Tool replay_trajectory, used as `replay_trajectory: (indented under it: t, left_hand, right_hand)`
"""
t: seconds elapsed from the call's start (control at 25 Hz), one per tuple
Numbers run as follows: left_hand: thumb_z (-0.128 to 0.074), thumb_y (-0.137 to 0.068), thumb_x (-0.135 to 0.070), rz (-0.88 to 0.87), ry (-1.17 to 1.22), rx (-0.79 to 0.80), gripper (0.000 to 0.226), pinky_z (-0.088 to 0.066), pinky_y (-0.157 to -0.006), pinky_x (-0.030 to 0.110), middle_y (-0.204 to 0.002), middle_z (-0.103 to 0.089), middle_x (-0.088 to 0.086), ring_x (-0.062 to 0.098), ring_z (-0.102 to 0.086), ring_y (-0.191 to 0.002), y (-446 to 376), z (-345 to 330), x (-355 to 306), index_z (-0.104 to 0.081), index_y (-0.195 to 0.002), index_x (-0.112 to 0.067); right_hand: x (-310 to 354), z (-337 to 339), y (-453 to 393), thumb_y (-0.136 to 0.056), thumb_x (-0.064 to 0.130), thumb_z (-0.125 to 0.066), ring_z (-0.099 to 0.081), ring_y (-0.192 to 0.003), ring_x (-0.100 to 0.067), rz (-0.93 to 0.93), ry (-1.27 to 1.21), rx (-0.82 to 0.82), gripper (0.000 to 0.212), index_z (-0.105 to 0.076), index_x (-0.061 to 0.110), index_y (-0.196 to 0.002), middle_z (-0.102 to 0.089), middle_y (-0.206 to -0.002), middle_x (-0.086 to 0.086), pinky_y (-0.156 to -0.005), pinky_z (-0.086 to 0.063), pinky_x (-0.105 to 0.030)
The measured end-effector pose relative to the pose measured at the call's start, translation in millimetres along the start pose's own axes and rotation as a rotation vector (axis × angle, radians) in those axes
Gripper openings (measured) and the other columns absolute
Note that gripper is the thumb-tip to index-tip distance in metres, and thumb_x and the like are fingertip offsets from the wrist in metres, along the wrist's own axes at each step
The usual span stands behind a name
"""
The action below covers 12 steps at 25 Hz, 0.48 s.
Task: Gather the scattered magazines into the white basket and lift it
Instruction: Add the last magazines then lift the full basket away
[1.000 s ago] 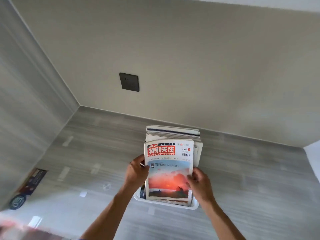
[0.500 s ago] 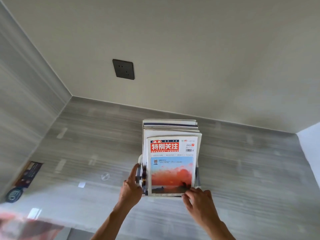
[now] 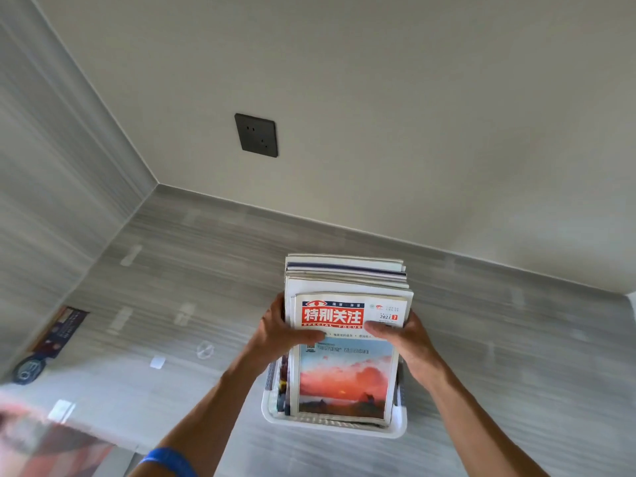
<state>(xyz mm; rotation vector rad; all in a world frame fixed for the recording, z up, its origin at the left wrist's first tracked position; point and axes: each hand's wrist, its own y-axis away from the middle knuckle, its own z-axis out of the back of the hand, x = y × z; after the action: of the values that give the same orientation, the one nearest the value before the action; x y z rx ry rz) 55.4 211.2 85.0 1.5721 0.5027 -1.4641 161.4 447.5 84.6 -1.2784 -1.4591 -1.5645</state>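
Note:
A white basket point(image 3: 332, 426) stands on the grey surface, low in the middle of the head view. Several magazines point(image 3: 344, 376) stand upright in it, packed together and rising well above its rim. The front one has a red title block and a sunset picture. My left hand point(image 3: 280, 335) clasps the stack's left side, thumb lying across the front cover. My right hand point(image 3: 404, 335) clasps the right side the same way, its thumb on the cover under the title. Most of the basket is hidden behind the magazines.
A dark wall socket point(image 3: 256, 135) sits on the beige wall behind. At the left wall lie a dark leaflet point(image 3: 58, 332) and a round dark object point(image 3: 27, 370). Pale tape marks and a small clear piece point(image 3: 204, 349) dot the surface. A blurred reddish thing point(image 3: 44, 445) fills the lower left corner.
Both hands have moved up from the lower edge of the stack to its upper sides, and the thumbs now press on the front cover. The magazines stand squarer in the basket.

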Motion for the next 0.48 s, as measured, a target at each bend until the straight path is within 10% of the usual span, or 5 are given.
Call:
replay_trajectory:
  t: [0.48]
  left_hand:
    - [-0.096,-0.052,-0.03,-0.229,-0.118,-0.047,0.088,-0.056,-0.089,0.03,-0.113,-0.071,0.002,0.016,-0.068,-0.107,64.4,0.2,12.0,-0.05,-0.124,-0.011]
  right_hand:
    - [-14.3,0.6,77.8,-0.058,0.032,-0.094,-0.069,-0.106,-0.015,0.158,0.189,-0.007,0.069,-0.064,0.018,-0.119,-0.074,-0.114,0.001,-0.086,-0.055,-0.022]
